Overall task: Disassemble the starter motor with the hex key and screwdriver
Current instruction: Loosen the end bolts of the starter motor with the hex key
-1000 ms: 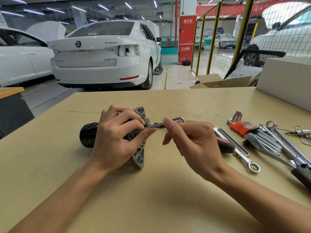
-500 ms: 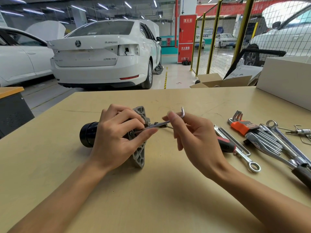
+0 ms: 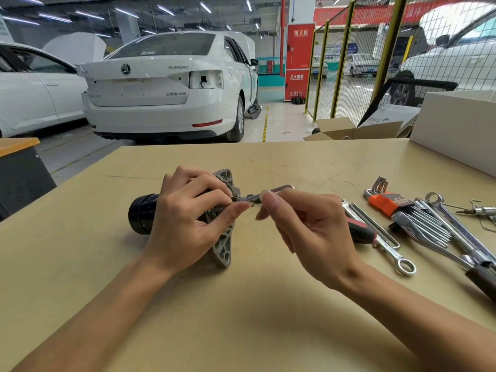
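Centrally, on a wide pale tan wooden workbench: lying on its side, a starter motor with black cylindrical body and grey cast-metal mounting flange, black end pointing left, flange facing right, near the middle of the bench; behind, out of reach, a white saloon car on a workshop floor; at far right, a white cardboard box on the bench edge.

Gripping the motor body from above, left hand, fingers curled round the housing, thumb stretched along the tool shaft near the flange; good bracing, worth keeping firm so the motor cannot roll while torque goes in.

Just right of it, right hand, thumb and forefinger pinching the shaft of a slim silver L-shaped hex key, other fingers loosely curled below; long arm running left towards a fastener on the flange, short bent arm pointing right; exact seating of the tip hidden behind the left fingers, so cannot tell whether fully home.

Judged best practice: push the tip fully into the socket before turning; keep the shaft in line with the screw; spin with fingertips only if already loose, otherwise swap ends for leverage.

Near the right hand, a red-and-black-handled screwdriver touching a chrome ring spanner; further right, an orange-holdered set of hex keys and more chrome spanners.
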Tool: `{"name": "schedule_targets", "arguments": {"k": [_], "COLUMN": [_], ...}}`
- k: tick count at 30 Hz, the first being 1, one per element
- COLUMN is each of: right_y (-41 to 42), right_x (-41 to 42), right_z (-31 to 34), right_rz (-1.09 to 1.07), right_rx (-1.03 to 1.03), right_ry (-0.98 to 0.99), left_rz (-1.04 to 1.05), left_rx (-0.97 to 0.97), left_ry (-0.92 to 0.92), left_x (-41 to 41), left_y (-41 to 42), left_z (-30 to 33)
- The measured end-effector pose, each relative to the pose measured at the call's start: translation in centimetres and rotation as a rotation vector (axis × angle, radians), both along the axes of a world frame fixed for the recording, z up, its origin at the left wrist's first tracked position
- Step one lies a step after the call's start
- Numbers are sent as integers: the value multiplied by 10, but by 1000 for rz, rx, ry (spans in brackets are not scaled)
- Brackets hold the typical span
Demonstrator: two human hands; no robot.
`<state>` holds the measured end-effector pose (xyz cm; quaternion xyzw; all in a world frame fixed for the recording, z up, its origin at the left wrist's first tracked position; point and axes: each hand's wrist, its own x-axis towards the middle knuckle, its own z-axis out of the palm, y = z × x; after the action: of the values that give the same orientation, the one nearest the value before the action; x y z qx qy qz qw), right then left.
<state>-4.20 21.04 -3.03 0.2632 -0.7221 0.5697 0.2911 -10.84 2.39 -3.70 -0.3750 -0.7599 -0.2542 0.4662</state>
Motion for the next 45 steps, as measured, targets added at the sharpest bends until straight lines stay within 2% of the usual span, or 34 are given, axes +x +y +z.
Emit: {"name": "schedule_targets", "arguments": {"k": [5,10,27,35,45], "right_y": [0,0,-1,0,0], "right_x": [-1,-3,-5,-2,-4], "right_z": [-1,-2,-5,-1,-2], "right_rz": [-56,-72,-72,-12,-149], "right_rx": [-28,-54,67,20,32], "right_ry": [-129,-168,-13,84,-75], "left_rz": [1,-10,-27,-9,10], "left_rx": [7,5,-5,-9,1], "left_ry": [-1,-3,-8,7,7], "left_x": [0,-1,0,0,-2], "left_y": [0,-1,-1,-1,0], "left_z": [0,0,1,1,-1]}}
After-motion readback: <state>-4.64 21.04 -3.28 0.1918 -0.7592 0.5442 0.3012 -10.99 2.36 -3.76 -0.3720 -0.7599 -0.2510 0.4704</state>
